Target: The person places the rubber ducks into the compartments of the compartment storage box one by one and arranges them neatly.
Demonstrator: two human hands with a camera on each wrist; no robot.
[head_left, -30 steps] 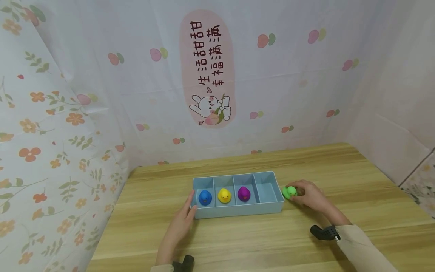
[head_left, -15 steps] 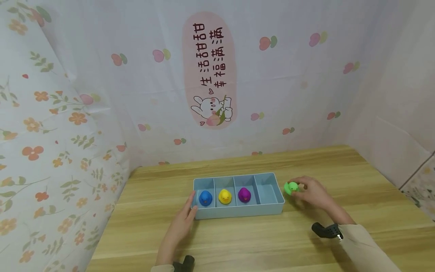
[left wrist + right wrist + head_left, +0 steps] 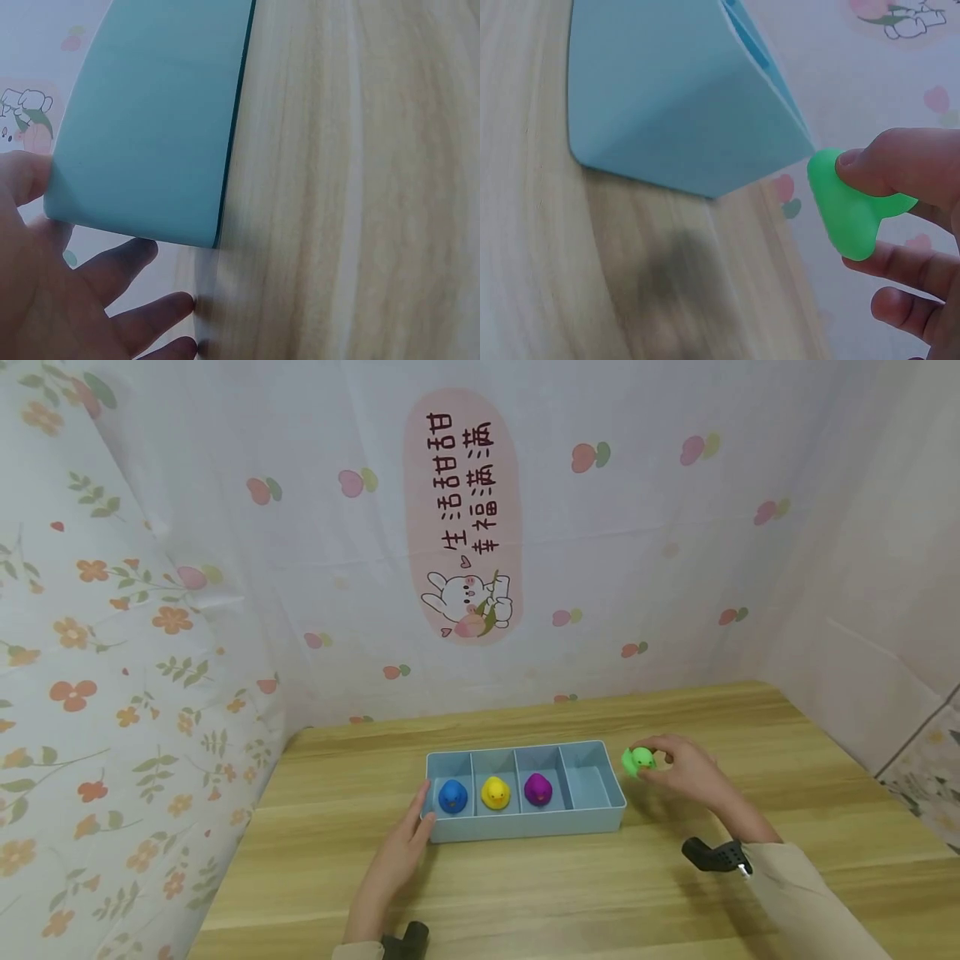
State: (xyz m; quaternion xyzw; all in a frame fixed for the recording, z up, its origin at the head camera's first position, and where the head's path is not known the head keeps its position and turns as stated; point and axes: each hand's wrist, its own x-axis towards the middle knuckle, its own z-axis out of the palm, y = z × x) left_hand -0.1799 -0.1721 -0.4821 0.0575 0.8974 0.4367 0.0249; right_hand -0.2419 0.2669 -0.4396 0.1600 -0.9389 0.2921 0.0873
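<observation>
A light blue divided box (image 3: 525,825) stands on the table with its compartments in a row. From left to right sit a blue rubber duck (image 3: 453,796), a yellow rubber duck (image 3: 496,793) and a purple rubber duck (image 3: 537,789); the rightmost compartment is bare. My left hand (image 3: 401,847) holds the box's front left corner, thumb at the rim (image 3: 51,180) and fingers along the end wall. Just right of the box, my right hand (image 3: 686,770) pinches a green rubber duck (image 3: 847,206) between thumb and fingers, raised above the table beside the rim.
The wooden table (image 3: 525,893) runs back to a printed curtain (image 3: 600,552). A flowered cloth (image 3: 112,693) hangs along the left side. Black wrist mounts (image 3: 716,855) sit on both forearms.
My right hand has lifted the green rubber duck upward from near the table, still close to the box's right end. The left hand and the box stay in place.
</observation>
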